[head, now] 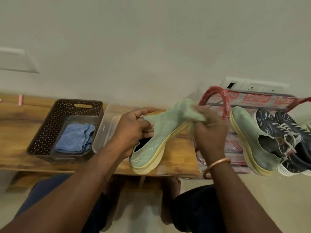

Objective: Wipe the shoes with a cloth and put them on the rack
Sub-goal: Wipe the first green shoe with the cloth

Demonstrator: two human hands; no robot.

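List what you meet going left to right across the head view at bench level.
Brown basket holding a blue cloth, clear tub, left hand, green shoe, right hand gripping a green cloth, second green shoe, dark laced shoes.

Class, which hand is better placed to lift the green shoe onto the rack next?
Likely the left hand: it grips the shoe at its opening, while the right hand holds the cloth.

**Bystanders on the worktop and wall**

A wooden worktop [15,132] runs along a pale wall. On its left stands a brown perforated basket [48,125], with a clear plastic box [101,137] just beside it on the right. A small pink piece [20,100] sits at the far left edge. A white socket panel [252,86] is on the wall at far right, and a white plate [16,60] at far left.
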